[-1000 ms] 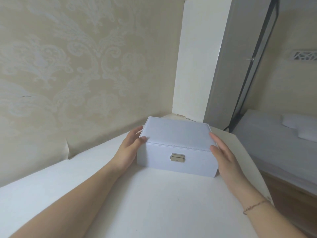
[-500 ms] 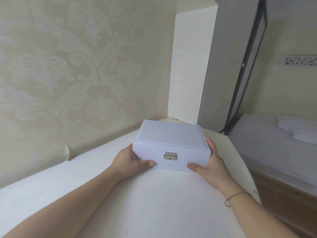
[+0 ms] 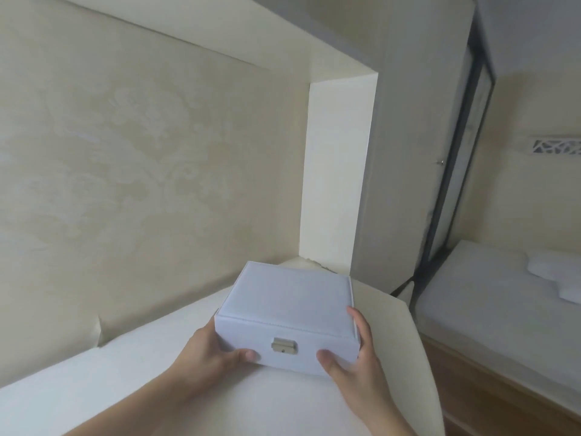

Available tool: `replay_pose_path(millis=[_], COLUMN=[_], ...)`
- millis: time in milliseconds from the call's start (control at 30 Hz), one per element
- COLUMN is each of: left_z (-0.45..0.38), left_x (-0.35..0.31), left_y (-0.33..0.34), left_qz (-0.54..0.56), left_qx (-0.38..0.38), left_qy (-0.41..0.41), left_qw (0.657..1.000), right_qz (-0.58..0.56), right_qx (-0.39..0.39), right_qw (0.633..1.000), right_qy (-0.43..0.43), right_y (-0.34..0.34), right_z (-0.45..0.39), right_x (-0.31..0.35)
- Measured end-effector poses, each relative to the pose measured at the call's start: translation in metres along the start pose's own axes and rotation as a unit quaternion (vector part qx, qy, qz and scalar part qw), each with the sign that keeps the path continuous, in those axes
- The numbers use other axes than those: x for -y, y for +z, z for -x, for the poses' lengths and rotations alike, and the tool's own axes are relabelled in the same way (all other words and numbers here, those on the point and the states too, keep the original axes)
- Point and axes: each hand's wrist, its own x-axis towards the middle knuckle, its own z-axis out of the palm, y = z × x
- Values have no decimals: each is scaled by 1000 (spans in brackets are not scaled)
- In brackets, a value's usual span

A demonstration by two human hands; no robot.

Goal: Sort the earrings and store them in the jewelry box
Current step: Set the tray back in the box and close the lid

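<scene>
Landmark: box (image 3: 289, 313), lid down, resting on the white table (image 3: 94, 388) near its far corner.
Wall (image 3: 125, 152), left of box: cream paper with a faint raised damask pattern; a torn flap low down, well left of box.
Left hand (image 3: 204, 357), at box's left end: gripping it, thumb laid along the lower front, fingers hidden behind the side.
Box material: pale lilac-white, matte, leather-like; stitched seam round the lid edge; squat rectangle with softly rounded corners.
Clasp (image 3: 284, 346), centre of box's front: small silvery metal plate, fastened by the look of it.
Right hand (image 3: 349, 363), at box's right end: gripping likewise, thumb on the lower front, fingers curled up the side to the lid edge.
Cabinet (image 3: 339, 171), behind box: tall, smooth, white panel.
Bed (image 3: 503, 309), well right of box: white sheet, soft pillow.
Earrings: none in view; whether any lie inside cannot be told.
Step in hand: likely positioning the box in front, before any sorting.
Progress: judged at the very start; lid not yet raised.
Next move: probably one thumb to release the clasp, the other hand steadying the base, then lifting the lid.
Risk: light box may slide on the smooth table while the clasp is worked.
</scene>
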Motion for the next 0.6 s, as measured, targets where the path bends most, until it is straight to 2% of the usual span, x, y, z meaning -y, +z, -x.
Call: replay_pose_path(millis=[100,233,333,433,500,600], left_z=[3,14,25,33,34,32], left_x=[-39,-125,-196,-260,-302,-367], left_y=[0,-12,-30,-55,-71,-89], left_qz=[28,-18,-101,-204,-254,-283], left_qx=[20,25,27,-21,-68,-157], left_qy=[24,54,96,143,186,326], left_qw=[999,998,990,968,947,888], right_qz=[-95,-130,-132,-148,-166,-260], right_qx=[-90,-176,-194,-207,-196,-139], right_qw=[991,974,970,965,964,954], right_qy=[5,57,65,65,71,47], right_y=[-11,-61,-116,-159,-190,-230], right_z=[-8,-18,-27,-36,-56,-82], right_x=[32,114,174,228,252,294])
